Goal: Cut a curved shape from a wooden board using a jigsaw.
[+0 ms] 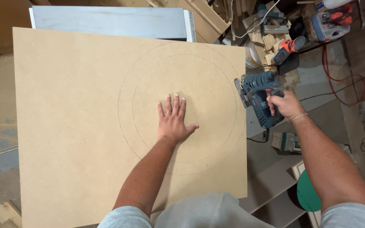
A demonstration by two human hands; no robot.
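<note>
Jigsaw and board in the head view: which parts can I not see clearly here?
- Blade of the jigsaw: hidden by the tool's body and base at the edge of the board.
- Right hand: its fingers wrap under the handle, so any trigger is out of sight.
- Board's near edge: covered by the person's grey shirt.
- Palm of the left hand: it lies flat on the board, inside the two drawn circles.

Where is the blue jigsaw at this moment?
In the head view, the blue jigsaw sits at the right edge of the fibreboard sheet, gripped by the right hand, just outside the outer pencilled circle.
</note>
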